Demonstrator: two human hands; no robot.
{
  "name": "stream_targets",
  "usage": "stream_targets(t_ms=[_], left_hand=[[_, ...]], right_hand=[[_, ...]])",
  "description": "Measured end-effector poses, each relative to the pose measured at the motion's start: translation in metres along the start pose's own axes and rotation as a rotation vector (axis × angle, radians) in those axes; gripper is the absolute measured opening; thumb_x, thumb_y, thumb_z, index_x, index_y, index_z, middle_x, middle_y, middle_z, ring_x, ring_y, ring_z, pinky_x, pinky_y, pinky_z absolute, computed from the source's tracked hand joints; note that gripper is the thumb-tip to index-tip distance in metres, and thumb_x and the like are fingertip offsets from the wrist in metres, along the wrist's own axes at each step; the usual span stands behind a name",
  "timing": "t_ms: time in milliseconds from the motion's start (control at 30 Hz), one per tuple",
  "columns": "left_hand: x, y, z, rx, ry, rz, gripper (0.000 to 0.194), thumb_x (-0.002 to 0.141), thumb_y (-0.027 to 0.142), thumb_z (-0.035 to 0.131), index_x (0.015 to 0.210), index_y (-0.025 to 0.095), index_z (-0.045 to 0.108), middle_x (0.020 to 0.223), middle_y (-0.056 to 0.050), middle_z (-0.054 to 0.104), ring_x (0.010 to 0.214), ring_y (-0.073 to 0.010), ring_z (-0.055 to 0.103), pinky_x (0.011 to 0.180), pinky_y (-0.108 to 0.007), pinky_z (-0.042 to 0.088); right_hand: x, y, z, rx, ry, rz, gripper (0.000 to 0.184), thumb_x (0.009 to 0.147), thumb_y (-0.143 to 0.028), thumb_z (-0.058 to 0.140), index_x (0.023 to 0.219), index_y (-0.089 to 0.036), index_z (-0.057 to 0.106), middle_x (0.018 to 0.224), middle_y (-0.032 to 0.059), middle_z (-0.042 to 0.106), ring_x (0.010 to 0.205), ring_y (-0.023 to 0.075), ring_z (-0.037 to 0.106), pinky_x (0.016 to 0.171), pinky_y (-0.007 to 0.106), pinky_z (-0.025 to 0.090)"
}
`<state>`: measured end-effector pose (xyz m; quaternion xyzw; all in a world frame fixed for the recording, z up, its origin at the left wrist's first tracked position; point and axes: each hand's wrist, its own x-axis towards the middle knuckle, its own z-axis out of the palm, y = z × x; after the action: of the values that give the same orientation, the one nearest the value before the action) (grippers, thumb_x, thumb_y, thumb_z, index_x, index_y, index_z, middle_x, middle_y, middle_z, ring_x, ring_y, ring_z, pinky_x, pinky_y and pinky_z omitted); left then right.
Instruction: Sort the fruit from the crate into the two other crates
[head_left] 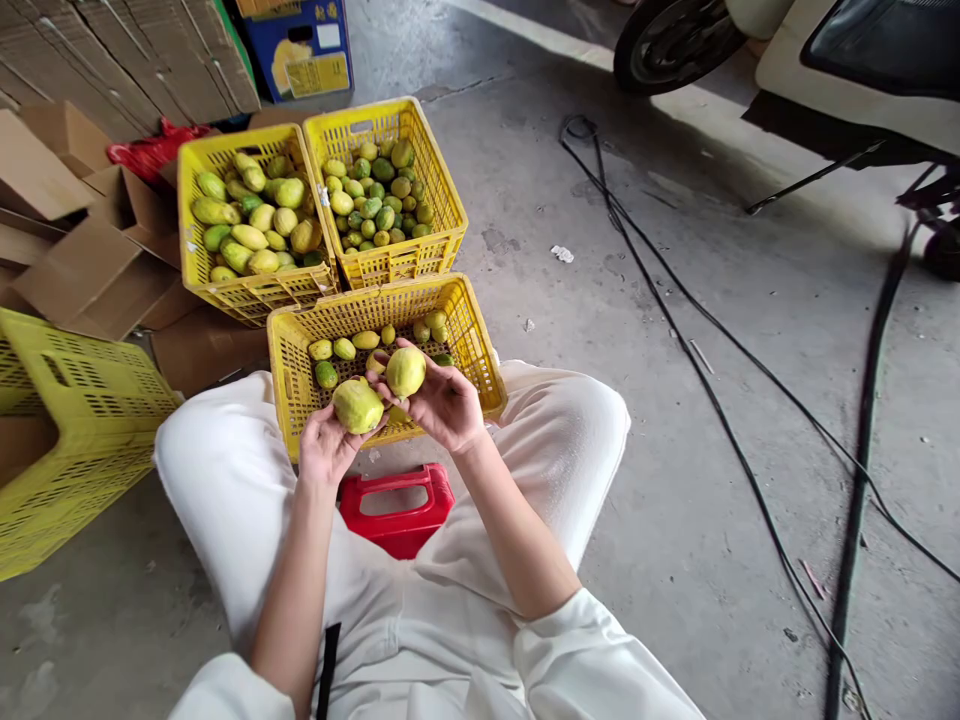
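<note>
My left hand (pixel 324 443) grips a yellow-green fruit (pixel 358 406) from below. In my right hand (pixel 444 402) sits a second, rounder yellow fruit (pixel 406 371), held up by the fingertips. Both hands hover over the near yellow crate (pixel 471 335), which has several small green and yellow fruits on its bottom. My knees in white trousers flank the crate.
Two more yellow crates stand behind: the left crate (pixel 196 262) with large fruits, the right crate (pixel 444 210) with small ones. An upturned yellow crate (pixel 67 420) lies at left among cardboard boxes. A red stool (pixel 397 505) is under me. Black cables (pixel 675 300) and a scooter (pixel 825 60) are at right.
</note>
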<state>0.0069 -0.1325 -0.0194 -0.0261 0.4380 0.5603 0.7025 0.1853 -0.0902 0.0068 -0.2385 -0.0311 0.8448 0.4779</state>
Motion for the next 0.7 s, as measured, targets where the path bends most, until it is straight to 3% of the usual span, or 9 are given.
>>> stream_targets(t_ms=[67, 167, 267, 367, 467, 567, 633, 700], left_hand=[[0.001, 0.000, -0.003, 0.031, 0.006, -0.036, 0.024, 0.090, 0.030, 0.063, 0.108, 0.019, 0.073, 0.105, -0.011, 0.079, 0.113, -0.0323, 0.073, 0.086, -0.045, 0.066], [0.005, -0.002, -0.007, 0.062, 0.002, -0.053, 0.026, 0.089, 0.038, 0.071, 0.107, 0.020, 0.073, 0.095, -0.009, 0.078, 0.098, -0.0282, 0.077, 0.078, -0.039, 0.067], [0.006, -0.005, -0.008, 0.076, 0.014, -0.037, 0.029, 0.088, 0.033, 0.073, 0.113, 0.020, 0.070, 0.091, -0.007, 0.078, 0.093, -0.0254, 0.078, 0.085, -0.040, 0.066], [0.002, -0.006, -0.005, 0.035, -0.002, -0.037, 0.034, 0.092, 0.032, 0.062, 0.124, 0.019, 0.068, 0.098, -0.010, 0.079, 0.106, -0.0290, 0.076, 0.092, -0.047, 0.064], [-0.001, -0.004, -0.002, -0.022, -0.088, 0.025, 0.039, 0.091, 0.030, 0.056, 0.128, 0.021, 0.067, 0.114, -0.012, 0.078, 0.120, -0.0328, 0.070, 0.097, -0.054, 0.061], [-0.001, -0.003, -0.004, -0.004, -0.097, 0.074, 0.035, 0.087, 0.029, 0.064, 0.121, 0.022, 0.070, 0.115, -0.011, 0.078, 0.117, -0.0319, 0.071, 0.096, -0.051, 0.062], [0.001, -0.003, -0.009, 0.016, -0.081, 0.078, 0.036, 0.083, 0.036, 0.075, 0.116, 0.023, 0.070, 0.108, -0.010, 0.078, 0.104, -0.0293, 0.075, 0.089, -0.046, 0.064], [0.004, -0.004, -0.013, 0.011, -0.100, 0.085, 0.047, 0.072, 0.041, 0.087, 0.113, 0.025, 0.070, 0.100, -0.007, 0.078, 0.088, -0.0242, 0.075, 0.078, -0.038, 0.065]], right_hand=[[-0.001, 0.000, -0.001, -0.032, -0.037, -0.021, 0.038, 0.087, -0.024, 0.056, 0.125, -0.020, 0.062, 0.114, 0.0097, 0.076, 0.108, 0.0248, 0.074, 0.096, 0.046, 0.062], [0.001, 0.003, -0.008, -0.105, -0.083, -0.003, 0.036, 0.086, -0.029, 0.068, 0.120, -0.021, 0.061, 0.098, 0.0029, 0.075, 0.091, 0.0205, 0.076, 0.085, 0.040, 0.066], [0.004, 0.009, -0.016, -0.166, -0.120, 0.018, 0.042, 0.076, -0.029, 0.085, 0.110, -0.023, 0.061, 0.090, -0.0037, 0.070, 0.074, 0.0136, 0.072, 0.065, 0.026, 0.065], [0.005, 0.012, -0.017, -0.191, -0.133, 0.002, 0.040, 0.075, -0.031, 0.087, 0.105, -0.024, 0.061, 0.090, -0.0045, 0.068, 0.070, 0.0097, 0.068, 0.055, 0.016, 0.058], [0.002, 0.008, -0.011, -0.145, -0.142, -0.035, 0.036, 0.082, -0.039, 0.074, 0.112, -0.025, 0.062, 0.100, 0.0009, 0.072, 0.087, 0.0176, 0.073, 0.070, 0.028, 0.065], [-0.001, 0.001, -0.004, -0.127, -0.136, -0.063, 0.043, 0.081, -0.037, 0.065, 0.122, -0.026, 0.061, 0.115, 0.0064, 0.074, 0.110, 0.0277, 0.072, 0.089, 0.047, 0.064], [-0.002, -0.002, -0.003, -0.148, -0.111, -0.073, 0.045, 0.083, -0.036, 0.064, 0.127, -0.026, 0.060, 0.118, 0.0073, 0.074, 0.114, 0.0281, 0.071, 0.094, 0.050, 0.062], [0.000, -0.001, -0.006, -0.166, -0.069, -0.060, 0.043, 0.087, -0.039, 0.066, 0.128, -0.026, 0.060, 0.112, 0.0055, 0.075, 0.104, 0.0237, 0.075, 0.090, 0.044, 0.064]])
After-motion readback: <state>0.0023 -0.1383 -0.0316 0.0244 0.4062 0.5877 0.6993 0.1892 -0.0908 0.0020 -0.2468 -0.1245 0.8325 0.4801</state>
